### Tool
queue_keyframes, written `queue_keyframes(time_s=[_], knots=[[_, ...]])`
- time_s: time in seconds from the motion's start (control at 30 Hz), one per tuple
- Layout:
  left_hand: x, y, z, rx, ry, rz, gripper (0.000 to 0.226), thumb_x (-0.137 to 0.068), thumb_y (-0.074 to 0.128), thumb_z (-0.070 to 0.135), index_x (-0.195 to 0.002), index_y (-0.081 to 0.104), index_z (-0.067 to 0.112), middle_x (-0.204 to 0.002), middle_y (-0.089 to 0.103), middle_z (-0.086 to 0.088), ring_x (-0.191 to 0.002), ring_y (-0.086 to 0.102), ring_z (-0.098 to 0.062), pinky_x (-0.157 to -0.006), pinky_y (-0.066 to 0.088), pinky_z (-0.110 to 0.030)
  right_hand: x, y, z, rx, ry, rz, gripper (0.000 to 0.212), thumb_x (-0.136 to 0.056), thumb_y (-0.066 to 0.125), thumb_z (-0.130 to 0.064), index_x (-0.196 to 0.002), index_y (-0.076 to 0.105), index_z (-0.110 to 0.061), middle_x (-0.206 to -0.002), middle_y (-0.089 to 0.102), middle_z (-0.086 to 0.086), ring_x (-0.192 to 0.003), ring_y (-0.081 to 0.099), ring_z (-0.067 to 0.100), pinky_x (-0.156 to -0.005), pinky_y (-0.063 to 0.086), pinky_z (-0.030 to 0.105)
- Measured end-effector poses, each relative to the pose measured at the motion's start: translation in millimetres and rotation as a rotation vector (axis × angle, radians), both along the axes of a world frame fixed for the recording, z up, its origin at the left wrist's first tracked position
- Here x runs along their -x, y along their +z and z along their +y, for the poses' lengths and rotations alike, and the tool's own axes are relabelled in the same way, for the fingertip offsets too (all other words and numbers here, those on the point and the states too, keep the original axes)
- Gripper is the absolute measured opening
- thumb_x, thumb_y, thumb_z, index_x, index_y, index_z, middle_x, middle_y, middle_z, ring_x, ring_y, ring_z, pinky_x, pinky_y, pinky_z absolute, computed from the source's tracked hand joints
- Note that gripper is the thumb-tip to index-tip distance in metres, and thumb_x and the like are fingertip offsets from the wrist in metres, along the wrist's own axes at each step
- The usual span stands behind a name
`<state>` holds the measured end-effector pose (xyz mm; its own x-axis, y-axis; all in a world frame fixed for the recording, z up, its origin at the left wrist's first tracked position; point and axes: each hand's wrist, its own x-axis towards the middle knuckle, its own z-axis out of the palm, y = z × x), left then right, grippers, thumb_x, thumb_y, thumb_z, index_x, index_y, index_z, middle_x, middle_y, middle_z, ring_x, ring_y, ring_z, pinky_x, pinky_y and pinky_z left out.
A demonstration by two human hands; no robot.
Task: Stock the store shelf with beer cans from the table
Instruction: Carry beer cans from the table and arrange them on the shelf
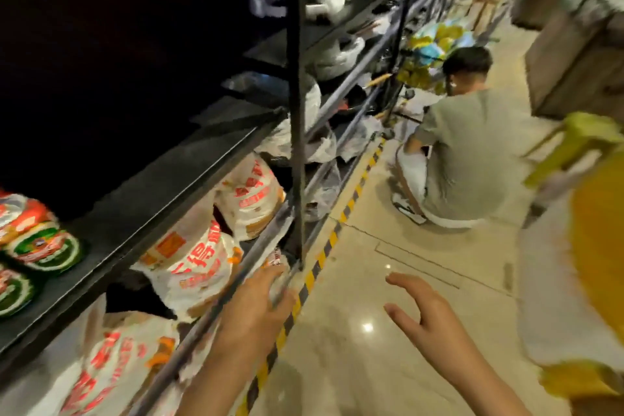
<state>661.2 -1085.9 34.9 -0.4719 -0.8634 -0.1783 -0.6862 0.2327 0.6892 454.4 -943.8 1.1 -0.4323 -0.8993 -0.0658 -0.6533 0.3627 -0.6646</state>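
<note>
Leftward, the dark store shelf (141, 213) fills the frame, white printed bags (192, 267) on its lower tier. Beer cans (37, 243) sit on the shelf at the left edge. Bottom centre, the left hand (256, 307) lies near the rail, fingers loose, holding nothing; the right hand (429, 317) hangs spread over the floor (371, 280).

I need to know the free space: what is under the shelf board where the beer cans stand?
Under the shelf board with the beer cans lie white printed bags. The space behind them is dark and covered, so nothing shows there.
</note>
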Motion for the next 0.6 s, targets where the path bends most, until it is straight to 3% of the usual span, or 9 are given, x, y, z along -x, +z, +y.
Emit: queue_keyframes(time_s=[0.07,0.17,0.3,0.43,0.53,0.6], knots=[[37,0,29,0.003,-0.156,0.053,0.042,-0.093,0.054,0.032,-0.133,0.046,0.029,-0.121,0.044,0.021,-0.118,0.046,-0.004,-0.092,0.035,-0.018,17,0,56,-0.008,-0.136,0.001,0.033,-0.091,0.056,-0.039,-0.120,0.044,-0.045,-0.128,0.043,-0.028,-0.089,0.045,-0.015,-0.087,0.035,0.017],[85,0,85,0.019,-0.339,0.100,0.041,-0.092,0.056,0.030,-0.132,0.047,0.030,-0.121,0.047,0.022,-0.109,0.043,0.005,-0.089,0.032,-0.013,37,-2,145,-0.013,-0.305,0.023,0.032,-0.090,0.056,-0.040,-0.118,0.042,-0.048,-0.127,0.045,-0.027,-0.119,0.043,-0.004,-0.094,0.031,0.013],[143,-3,182,0.019,-0.546,0.144,0.039,-0.090,0.059,0.027,-0.128,0.051,0.028,-0.119,0.050,0.019,-0.107,0.047,0.004,-0.079,0.030,-0.001,45,2,277,-0.065,-0.494,0.035,0.033,-0.092,0.054,-0.040,-0.123,0.045,-0.040,-0.122,0.042,-0.031,-0.113,0.040,-0.010,-0.085,0.025,-0.003],[190,-12,305,-0.063,-0.729,0.210,0.036,-0.088,0.062,0.025,-0.124,0.056,0.026,-0.117,0.054,0.018,-0.109,0.051,0.000,-0.088,0.033,-0.013,40,2,421,-0.113,-0.726,-0.001,0.031,-0.091,0.056,-0.038,-0.116,0.041,-0.046,-0.115,0.041,-0.036,-0.111,0.045,-0.006,-0.088,0.029,0.006],[218,-18,399,-0.124,-0.913,0.191,0.037,-0.090,0.058,0.031,-0.127,0.052,0.031,-0.123,0.052,0.019,-0.114,0.048,0.000,-0.096,0.035,-0.018,25,7,518,-0.145,-0.927,-0.049,0.031,-0.091,0.055,-0.038,-0.119,0.044,-0.043,-0.121,0.046,-0.027,-0.097,0.049,-0.003,-0.078,0.035,0.010],[233,-19,452,-0.146,-1.030,0.144,0.039,-0.091,0.055,0.034,-0.129,0.049,0.034,-0.127,0.049,0.020,-0.116,0.046,0.000,-0.101,0.035,-0.019,14,8,569,-0.153,-1.050,-0.065,0.031,-0.091,0.055,-0.038,-0.120,0.045,-0.041,-0.121,0.046,-0.024,-0.104,0.046,-0.002,-0.080,0.030,0.011]])
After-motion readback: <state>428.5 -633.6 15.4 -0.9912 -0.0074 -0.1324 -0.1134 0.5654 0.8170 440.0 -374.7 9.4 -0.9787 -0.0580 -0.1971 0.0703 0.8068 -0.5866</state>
